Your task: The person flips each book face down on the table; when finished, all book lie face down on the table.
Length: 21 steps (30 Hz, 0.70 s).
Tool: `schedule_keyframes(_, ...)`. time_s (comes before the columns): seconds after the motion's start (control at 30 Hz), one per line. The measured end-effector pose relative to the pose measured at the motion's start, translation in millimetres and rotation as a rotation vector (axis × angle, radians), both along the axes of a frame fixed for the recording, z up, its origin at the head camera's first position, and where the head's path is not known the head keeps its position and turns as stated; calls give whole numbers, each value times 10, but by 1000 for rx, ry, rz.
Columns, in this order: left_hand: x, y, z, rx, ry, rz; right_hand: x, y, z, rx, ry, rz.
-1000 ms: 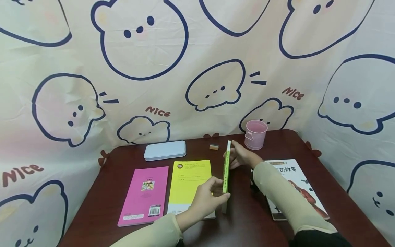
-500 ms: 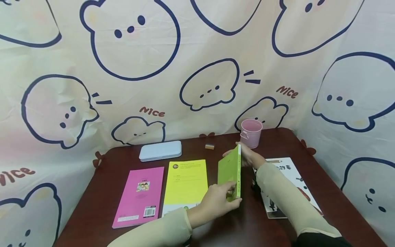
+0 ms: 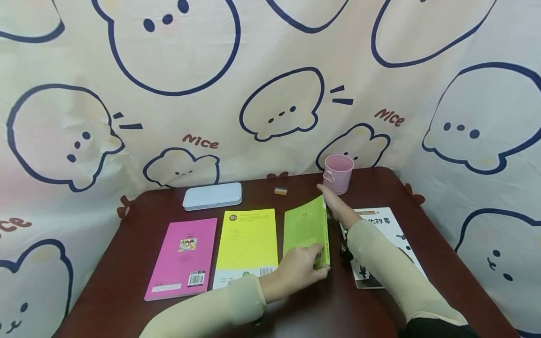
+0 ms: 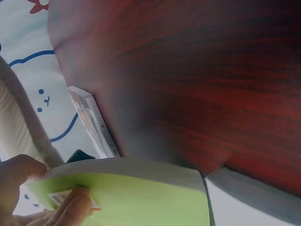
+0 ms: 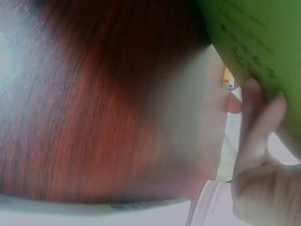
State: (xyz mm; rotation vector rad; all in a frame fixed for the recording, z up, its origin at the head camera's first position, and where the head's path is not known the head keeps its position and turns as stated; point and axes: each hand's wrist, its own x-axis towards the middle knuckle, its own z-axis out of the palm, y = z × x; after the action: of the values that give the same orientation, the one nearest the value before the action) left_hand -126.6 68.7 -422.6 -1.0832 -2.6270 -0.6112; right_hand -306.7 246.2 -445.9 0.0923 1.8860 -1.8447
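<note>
A thin green book [image 3: 302,225] leans low over the dark red table [image 3: 122,281], cover facing up and left, spine to the right. My left hand [image 3: 302,265] pinches its near corner, fingers on the cover. The left wrist view shows this same pinch by the left hand [image 4: 47,197] on the green book [image 4: 141,197]. My right hand [image 3: 336,209] reaches behind the far end with straight fingers against the book's back. In the right wrist view, the right hand [image 5: 258,155] touches the underside of the green book [image 5: 254,37].
A yellow book [image 3: 247,244] and a pink book [image 3: 183,256] lie flat to the left. A white picture book [image 3: 380,220] lies under my right forearm. At the back sit a pale blue case [image 3: 212,195], a small eraser [image 3: 281,191] and a pink bucket [image 3: 338,173].
The green book stood on its edge a second ago; it has tipped over to the left and sunk close to the table beside the yellow book. Both hands followed it down.
</note>
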Motion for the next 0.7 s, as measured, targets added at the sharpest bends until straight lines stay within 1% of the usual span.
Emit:
schedule_keyframes(0.03, -10, 5, -10, -15, 2, -1, 40, -32, 1, 52, 34, 20)
schedule_keyframes(0.07, -18, 9, -18, -31, 11, -4, 65, -74, -10, 116, 52, 0)
schedule_keyframes(0.1, -26, 14, -26, -45, 24, -9, 107, -122, 23, 179, 64, -6)
schedule_keyframes(0.13, -31, 18, -35, -58, 42, -12, 138, -152, 28, 230, 66, -15)
schedule_keyframes(0.2, -40, 31, -55, -81, 78, -18, 146, -168, 10, 307, 68, 1)
schedule_keyframes(0.3, -60, 32, -59, -114, 121, -22, 167, -190, 3, 391, 104, 22)
schedule_keyframes(0.43, -62, 53, -94, -153, 127, -27, 213, -187, -34, 508, 153, 31)
schedule_keyframes(0.57, -52, 80, -136, -168, 140, -16, 206, -189, -64, 580, 183, 50)
schedule_keyframes(0.63, -44, 85, -157, -179, 128, -13, 189, -192, -74, 608, 190, 52)
schedule_keyframes(0.7, -39, 78, -182, -201, 91, -17, 175, -194, -83, 629, 198, 57)
